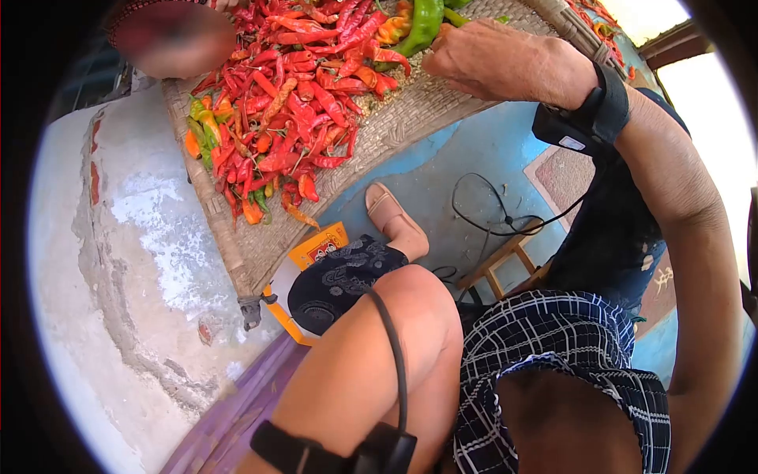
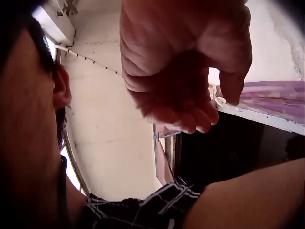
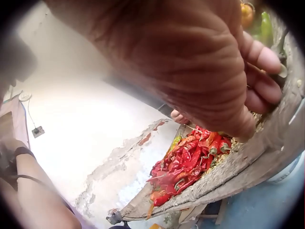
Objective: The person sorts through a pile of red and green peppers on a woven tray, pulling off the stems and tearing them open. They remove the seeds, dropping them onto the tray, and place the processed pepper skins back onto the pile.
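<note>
A heap of red chillies (image 1: 308,103) lies on a woven bed-like surface (image 1: 379,138). My right hand (image 1: 505,63) is low over its near edge, right beside a large green pepper (image 1: 422,28). In the right wrist view its fingers (image 3: 264,90) are bent in toward the weave; I cannot tell whether they pinch anything. My left hand (image 2: 186,62) is raised close to my head, outside the head view. Its fingers hang loosely curled with nothing in them. The left forearm (image 1: 363,355) is bent up, with a camera strap at the wrist.
Another person (image 1: 170,39) is at the far left corner of the heap. A peeling wall (image 1: 134,237) runs along the left. Under the woven edge are an orange box (image 1: 320,245), a sandalled foot (image 1: 391,213), a wooden stool (image 1: 505,257) and a looped black cable (image 1: 505,221).
</note>
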The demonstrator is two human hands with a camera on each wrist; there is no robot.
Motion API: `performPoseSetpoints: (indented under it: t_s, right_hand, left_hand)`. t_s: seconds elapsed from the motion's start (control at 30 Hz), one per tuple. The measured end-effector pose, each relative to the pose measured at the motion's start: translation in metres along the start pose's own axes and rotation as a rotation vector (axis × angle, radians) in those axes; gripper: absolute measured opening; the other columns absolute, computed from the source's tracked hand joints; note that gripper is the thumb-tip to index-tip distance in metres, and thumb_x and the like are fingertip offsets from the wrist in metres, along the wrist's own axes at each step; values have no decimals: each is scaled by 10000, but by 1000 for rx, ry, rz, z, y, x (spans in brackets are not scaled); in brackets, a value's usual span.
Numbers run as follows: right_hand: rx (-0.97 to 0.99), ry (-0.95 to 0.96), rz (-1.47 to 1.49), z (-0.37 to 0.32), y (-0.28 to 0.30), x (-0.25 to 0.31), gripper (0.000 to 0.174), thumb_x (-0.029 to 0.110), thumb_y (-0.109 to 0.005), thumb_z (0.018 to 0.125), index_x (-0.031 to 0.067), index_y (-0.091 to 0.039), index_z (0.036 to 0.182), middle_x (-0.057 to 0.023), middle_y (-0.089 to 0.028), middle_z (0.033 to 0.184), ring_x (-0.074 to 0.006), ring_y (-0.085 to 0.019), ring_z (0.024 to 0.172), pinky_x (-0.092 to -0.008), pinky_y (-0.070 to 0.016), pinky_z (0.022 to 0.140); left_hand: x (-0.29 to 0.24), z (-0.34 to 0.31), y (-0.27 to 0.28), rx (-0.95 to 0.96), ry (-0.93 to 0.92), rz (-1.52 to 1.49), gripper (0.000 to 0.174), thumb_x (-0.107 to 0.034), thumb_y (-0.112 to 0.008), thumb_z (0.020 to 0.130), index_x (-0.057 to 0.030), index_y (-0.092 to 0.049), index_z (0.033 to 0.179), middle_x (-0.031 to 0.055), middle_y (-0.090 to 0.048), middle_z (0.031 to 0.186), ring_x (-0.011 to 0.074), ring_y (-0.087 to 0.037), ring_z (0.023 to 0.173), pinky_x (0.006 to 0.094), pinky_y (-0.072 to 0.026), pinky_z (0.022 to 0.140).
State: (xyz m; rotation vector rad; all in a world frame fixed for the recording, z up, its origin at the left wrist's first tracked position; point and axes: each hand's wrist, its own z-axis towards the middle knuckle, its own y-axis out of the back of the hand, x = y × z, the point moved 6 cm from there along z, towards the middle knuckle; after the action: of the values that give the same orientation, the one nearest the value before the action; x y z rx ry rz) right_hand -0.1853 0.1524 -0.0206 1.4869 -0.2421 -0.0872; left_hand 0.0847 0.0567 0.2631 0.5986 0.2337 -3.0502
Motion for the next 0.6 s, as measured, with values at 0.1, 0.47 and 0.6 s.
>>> performPoseSetpoints:
  t_s: [0.1,0.47,0.6]
  right_hand:
    - [60,-33,-36,3,4,3,127,123,-624,906,-4,-616,909,-161,-652,796,-292,-690,789,-363,-564,687]
    - [51,201,75,2,19,0,181,176,-524,904,23,-541,809,-159,-529,704,-290,-565,673,-382,-458,622]
    - [-19,181,42,7,24,7,202,172,-541,927,-11,-557,843,-179,-564,739,-335,-578,697,-409,-465,642]
  left_hand:
    - [-10,-42,-7,-66,113,266,356,-378,-539,938,-71,-676,821,46,-666,764,163,-612,672,370,-502,680]
    - [-21,-147,20,-305,513,695,313,-324,-526,927,-64,-662,821,53,-643,764,179,-601,690,365,-484,673]
    - [-26,-162,21,-325,562,699,297,-305,-521,923,-61,-656,821,55,-635,764,185,-597,696,363,-477,671]
